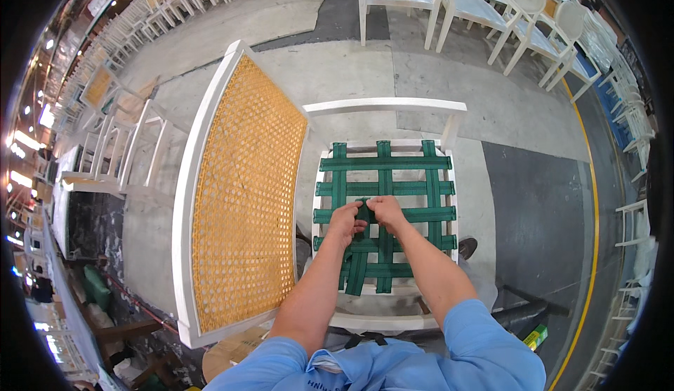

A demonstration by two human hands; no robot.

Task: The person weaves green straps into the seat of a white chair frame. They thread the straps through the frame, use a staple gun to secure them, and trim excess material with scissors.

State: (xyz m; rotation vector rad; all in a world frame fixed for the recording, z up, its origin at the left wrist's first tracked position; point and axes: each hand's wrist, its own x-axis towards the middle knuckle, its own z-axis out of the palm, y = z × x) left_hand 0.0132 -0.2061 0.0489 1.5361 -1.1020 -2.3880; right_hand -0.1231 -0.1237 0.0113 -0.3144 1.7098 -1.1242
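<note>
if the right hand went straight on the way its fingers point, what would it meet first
The right hand would probably meet the green strap at its fingertips first, then the left hand, though their exact depth is hard to judge.

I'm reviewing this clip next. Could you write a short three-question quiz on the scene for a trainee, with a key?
1. What are the left hand and right hand both touching?
2. True or false: the cane backrest stands to the right of both hands.
3. Which colour is the long curving floor line near the right side of the picture?
A) red
B) yellow
C) blue

Key
1. A green webbing strap, held at the fingertips.
2. False; it stands to their left.
3. B
</note>
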